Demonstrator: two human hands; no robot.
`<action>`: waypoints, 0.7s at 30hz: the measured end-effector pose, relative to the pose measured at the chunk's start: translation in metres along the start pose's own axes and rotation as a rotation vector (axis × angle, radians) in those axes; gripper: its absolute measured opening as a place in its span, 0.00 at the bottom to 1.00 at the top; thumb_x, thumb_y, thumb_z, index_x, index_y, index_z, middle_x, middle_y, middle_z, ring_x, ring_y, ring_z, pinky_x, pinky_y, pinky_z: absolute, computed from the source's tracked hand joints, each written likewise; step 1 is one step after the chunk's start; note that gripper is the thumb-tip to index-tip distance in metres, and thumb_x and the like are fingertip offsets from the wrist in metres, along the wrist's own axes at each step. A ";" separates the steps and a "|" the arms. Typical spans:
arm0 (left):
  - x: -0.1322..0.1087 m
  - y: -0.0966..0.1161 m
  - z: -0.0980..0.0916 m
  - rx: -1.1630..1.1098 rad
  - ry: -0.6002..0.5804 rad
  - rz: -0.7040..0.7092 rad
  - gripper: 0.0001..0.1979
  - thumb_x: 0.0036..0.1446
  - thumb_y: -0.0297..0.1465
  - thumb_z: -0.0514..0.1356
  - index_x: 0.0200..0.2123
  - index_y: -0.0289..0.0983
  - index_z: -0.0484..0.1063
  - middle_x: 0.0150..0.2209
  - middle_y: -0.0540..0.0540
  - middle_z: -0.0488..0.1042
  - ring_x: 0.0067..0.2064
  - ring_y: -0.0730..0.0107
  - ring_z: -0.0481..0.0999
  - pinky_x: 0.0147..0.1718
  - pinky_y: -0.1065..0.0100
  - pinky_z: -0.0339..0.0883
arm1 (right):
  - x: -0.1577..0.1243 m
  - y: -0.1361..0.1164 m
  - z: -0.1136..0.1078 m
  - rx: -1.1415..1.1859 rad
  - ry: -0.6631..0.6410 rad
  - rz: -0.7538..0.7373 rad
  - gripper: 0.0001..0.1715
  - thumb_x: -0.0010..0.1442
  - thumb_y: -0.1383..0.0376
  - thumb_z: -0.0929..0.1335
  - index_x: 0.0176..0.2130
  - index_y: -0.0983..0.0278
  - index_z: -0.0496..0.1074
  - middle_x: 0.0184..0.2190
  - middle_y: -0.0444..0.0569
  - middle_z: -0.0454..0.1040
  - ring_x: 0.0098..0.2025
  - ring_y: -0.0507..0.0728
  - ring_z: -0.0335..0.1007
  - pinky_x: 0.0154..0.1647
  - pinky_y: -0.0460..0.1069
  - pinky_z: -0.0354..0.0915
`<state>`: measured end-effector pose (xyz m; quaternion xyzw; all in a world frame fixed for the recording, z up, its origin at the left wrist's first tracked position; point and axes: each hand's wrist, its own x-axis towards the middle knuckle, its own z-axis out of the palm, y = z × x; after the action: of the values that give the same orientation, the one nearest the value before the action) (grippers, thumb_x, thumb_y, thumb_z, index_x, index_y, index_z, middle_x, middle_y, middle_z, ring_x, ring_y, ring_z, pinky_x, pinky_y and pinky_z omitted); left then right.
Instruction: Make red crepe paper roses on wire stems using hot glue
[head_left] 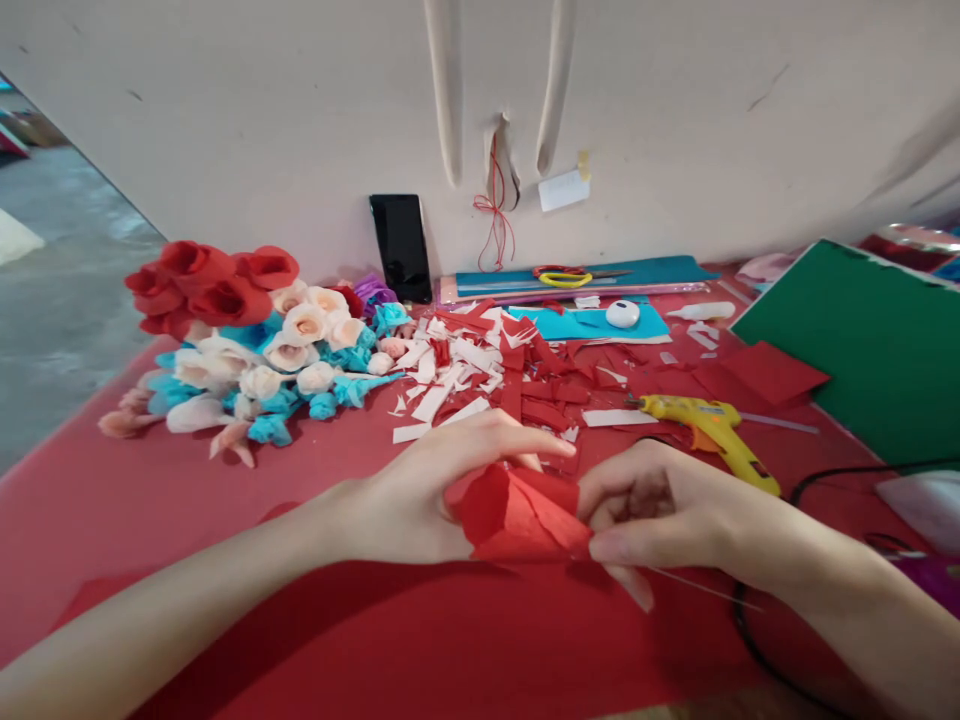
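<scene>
Here, red paper [517, 515] sits between left hand [424, 490] and right hand [679, 510].

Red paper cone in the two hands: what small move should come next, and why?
Probably a gentle twist to tighten the narrow end of the red paper cone: the right hand pinches that end, while the left hand steadies the wide, open one.

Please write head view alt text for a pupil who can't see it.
A left hand and a right hand hold curled red paper above a red tabletop. Beyond them lie craft flowers, red and white scraps, and a yellow glue gun.
</scene>
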<state>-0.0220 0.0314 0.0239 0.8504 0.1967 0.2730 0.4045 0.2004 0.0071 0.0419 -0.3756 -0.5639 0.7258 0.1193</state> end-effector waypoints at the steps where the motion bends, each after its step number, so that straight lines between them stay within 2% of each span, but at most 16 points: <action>1: 0.000 -0.001 0.002 -0.002 0.018 0.062 0.28 0.44 0.21 0.62 0.50 0.40 0.62 0.43 0.45 0.69 0.42 0.67 0.69 0.39 0.70 0.65 | 0.000 0.001 -0.001 -0.019 -0.019 0.004 0.08 0.53 0.63 0.67 0.28 0.66 0.68 0.15 0.40 0.66 0.19 0.45 0.59 0.24 0.41 0.54; 5: 0.002 -0.003 0.006 0.064 0.030 0.286 0.22 0.45 0.19 0.61 0.46 0.34 0.65 0.38 0.43 0.72 0.40 0.67 0.67 0.39 0.67 0.66 | -0.002 -0.001 -0.001 -0.155 -0.003 0.030 0.13 0.54 0.58 0.67 0.31 0.68 0.71 0.15 0.41 0.66 0.19 0.45 0.57 0.22 0.41 0.52; 8: 0.004 -0.001 0.005 0.168 0.013 0.370 0.16 0.48 0.22 0.61 0.43 0.32 0.67 0.35 0.43 0.74 0.39 0.66 0.67 0.42 0.63 0.65 | -0.002 -0.003 0.000 -0.244 0.028 0.057 0.16 0.54 0.57 0.66 0.35 0.67 0.72 0.15 0.40 0.66 0.19 0.45 0.54 0.20 0.42 0.49; 12: 0.005 0.003 0.005 0.282 0.011 0.356 0.11 0.50 0.28 0.61 0.39 0.34 0.69 0.34 0.44 0.74 0.40 0.66 0.68 0.46 0.61 0.63 | -0.003 0.001 -0.001 -0.292 0.060 0.038 0.16 0.54 0.54 0.66 0.36 0.63 0.72 0.17 0.40 0.68 0.20 0.45 0.55 0.21 0.42 0.50; 17: 0.001 0.003 0.008 0.354 0.031 0.314 0.09 0.51 0.29 0.61 0.38 0.37 0.69 0.34 0.48 0.75 0.40 0.69 0.69 0.55 0.57 0.52 | -0.004 0.006 0.001 -0.331 0.107 0.045 0.15 0.54 0.53 0.65 0.33 0.61 0.73 0.18 0.39 0.69 0.19 0.44 0.51 0.19 0.41 0.48; 21: -0.008 -0.003 0.012 0.337 0.048 0.285 0.10 0.52 0.29 0.60 0.39 0.38 0.68 0.35 0.48 0.75 0.41 0.69 0.69 0.55 0.56 0.52 | 0.001 0.010 0.004 -0.323 0.102 0.036 0.14 0.54 0.55 0.65 0.35 0.61 0.73 0.19 0.40 0.69 0.20 0.44 0.54 0.19 0.41 0.49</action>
<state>-0.0206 0.0218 0.0124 0.9184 0.1269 0.3108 0.2093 0.1995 0.0013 0.0327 -0.4363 -0.6596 0.6076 0.0730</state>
